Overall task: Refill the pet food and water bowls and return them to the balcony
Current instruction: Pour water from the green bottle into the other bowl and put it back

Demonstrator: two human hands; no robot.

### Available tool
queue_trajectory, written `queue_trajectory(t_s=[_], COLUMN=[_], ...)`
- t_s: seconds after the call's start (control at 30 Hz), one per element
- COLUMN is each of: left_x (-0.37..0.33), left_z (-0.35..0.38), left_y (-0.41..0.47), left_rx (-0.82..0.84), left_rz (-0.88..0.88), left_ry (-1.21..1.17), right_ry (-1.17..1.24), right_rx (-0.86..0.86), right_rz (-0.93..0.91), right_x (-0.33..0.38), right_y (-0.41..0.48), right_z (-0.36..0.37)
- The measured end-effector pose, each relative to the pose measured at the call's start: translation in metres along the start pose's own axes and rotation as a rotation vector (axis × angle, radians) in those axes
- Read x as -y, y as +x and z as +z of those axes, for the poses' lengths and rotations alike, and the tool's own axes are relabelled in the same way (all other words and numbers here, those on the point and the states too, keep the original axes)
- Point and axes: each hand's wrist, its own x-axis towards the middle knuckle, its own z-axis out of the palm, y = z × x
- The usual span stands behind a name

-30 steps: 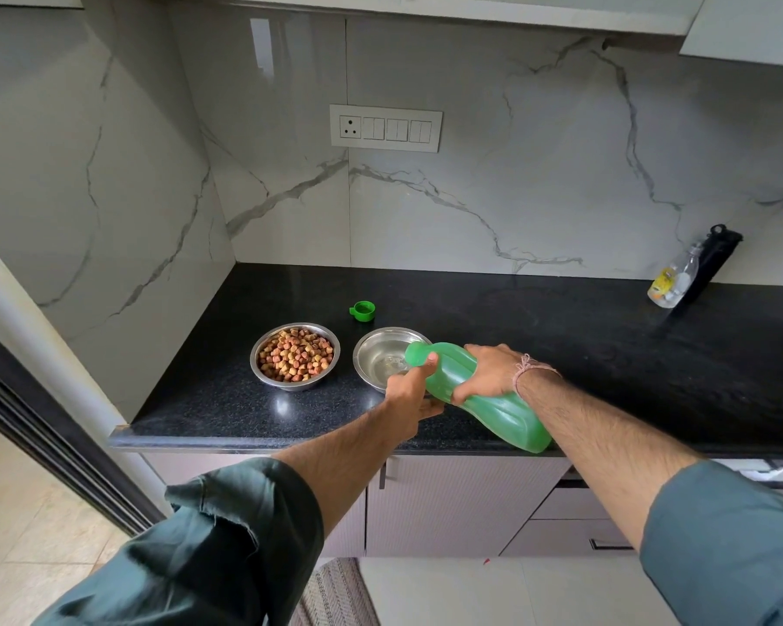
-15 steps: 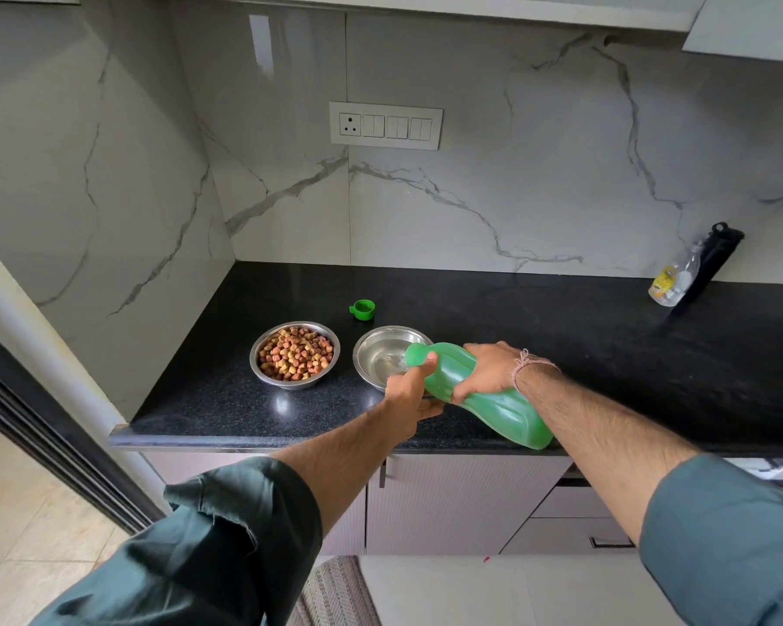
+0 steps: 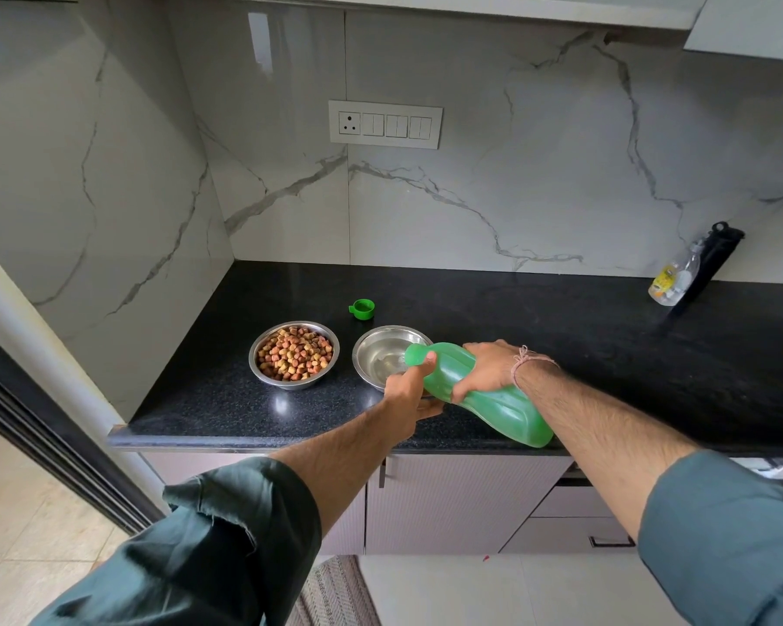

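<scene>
From the head camera, almost nothing has shifted over the last second: the translucent green plastic water bottle lies tilted at the same angle, its open neck over the near right rim of the shallow round steel water bowl, and both hands sit where they were. That steadiness suggests the pour is in progress, not starting or ending; a thin sheen of water seems to lie in the bowl's bottom, though how full it is cannot be told. The round steel food bowl heaped with brown kibble stands just beside it on the left and looks already refilled, so the water is the step in hand, with the carry to the balcony undone. The small green screw cap rests apart on the black speckled stone counter, behind the bowls. The right hand is wrapped over the bottle's middle from above, arm reaching in from the right. The left hand is curled at the bowl's near edge, thumb raised against the bottle's neck, steadying it.
</scene>
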Motion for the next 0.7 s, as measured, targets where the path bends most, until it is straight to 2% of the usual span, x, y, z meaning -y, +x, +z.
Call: queue_trajectory(t_s=[0.7], left_x=[-0.0013], left_z=[-0.0027], left_y=[-0.0025], left_rx=[0.02], left_rz=[0.007], left_ry=[0.012], right_ry=[-0.027], right_rx=[0.016], right_rz=[-0.014], right_x=[0.0037], right_y=[0.0], right_z=[-0.0035])
